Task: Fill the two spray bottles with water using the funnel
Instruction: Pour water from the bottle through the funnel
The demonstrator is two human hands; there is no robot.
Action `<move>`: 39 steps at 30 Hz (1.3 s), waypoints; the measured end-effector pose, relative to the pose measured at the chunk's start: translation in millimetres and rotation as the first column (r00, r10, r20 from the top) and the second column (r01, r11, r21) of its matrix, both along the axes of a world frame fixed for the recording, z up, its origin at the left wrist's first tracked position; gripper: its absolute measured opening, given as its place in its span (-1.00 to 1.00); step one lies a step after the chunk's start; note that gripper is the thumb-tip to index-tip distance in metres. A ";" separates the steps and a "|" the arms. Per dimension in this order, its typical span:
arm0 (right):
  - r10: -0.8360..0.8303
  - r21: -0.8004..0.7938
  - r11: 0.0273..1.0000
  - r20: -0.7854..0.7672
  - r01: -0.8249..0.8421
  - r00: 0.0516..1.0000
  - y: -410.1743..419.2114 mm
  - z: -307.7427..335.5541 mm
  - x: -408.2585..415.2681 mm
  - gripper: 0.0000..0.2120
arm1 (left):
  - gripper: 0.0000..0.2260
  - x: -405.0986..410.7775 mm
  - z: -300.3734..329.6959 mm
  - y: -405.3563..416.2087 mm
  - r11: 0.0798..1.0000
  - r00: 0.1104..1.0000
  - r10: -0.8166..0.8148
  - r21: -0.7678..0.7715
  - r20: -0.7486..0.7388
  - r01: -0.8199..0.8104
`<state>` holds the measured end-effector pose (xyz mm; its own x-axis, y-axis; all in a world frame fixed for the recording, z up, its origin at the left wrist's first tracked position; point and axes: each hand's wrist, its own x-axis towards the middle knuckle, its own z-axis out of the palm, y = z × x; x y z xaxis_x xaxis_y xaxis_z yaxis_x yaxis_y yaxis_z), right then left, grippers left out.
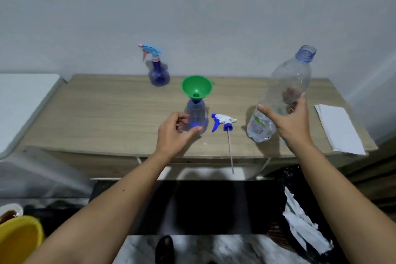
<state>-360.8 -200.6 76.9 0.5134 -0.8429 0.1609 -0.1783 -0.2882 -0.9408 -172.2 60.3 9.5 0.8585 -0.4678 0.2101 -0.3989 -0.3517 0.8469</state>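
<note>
A blue spray bottle (198, 117) stands on the wooden table (107, 113) with a green funnel (197, 87) seated in its neck. My left hand (174, 133) curls around its base, fingers touching it. Its white and blue trigger head (222, 123) lies just to the right, its dip tube reaching past the table's front edge. My right hand (293, 122) grips a large clear water bottle (285, 92), uncapped and tilted slightly right, its bottom on or near the table. A second blue spray bottle (158, 70) with a light blue and pink trigger stands at the back.
Folded white paper (340, 128) lies at the table's right end. A white surface (23, 100) adjoins the table on the left. Below are a yellow bucket (19, 240) at lower left and a black bag with white paper (300, 221) at lower right.
</note>
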 end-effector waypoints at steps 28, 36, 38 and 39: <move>0.065 -0.283 0.955 -0.088 -0.087 0.994 29.9 42.0 49.7 -0.35 | -0.31 30.8 1.6 -27.3 0.985 0.983 -0.169 -0.036 -0.078 0.166; 0.115 -0.485 0.840 -0.281 -0.244 0.953 13.9 53.5 54.1 -0.30 | -0.33 29.3 3.1 -26.8 0.987 0.984 -0.161 -0.043 -0.082 0.158; 0.121 -0.517 0.811 -0.311 -0.275 0.943 11.9 56.2 55.0 -0.27 | -0.35 29.2 2.7 -26.9 0.987 0.984 -0.159 -0.041 -0.086 0.156; 0.122 -0.530 0.797 -0.328 -0.290 0.937 11.3 57.7 55.6 -0.26 | -0.37 29.2 2.5 -26.8 0.987 0.984 -0.157 -0.040 -0.085 0.154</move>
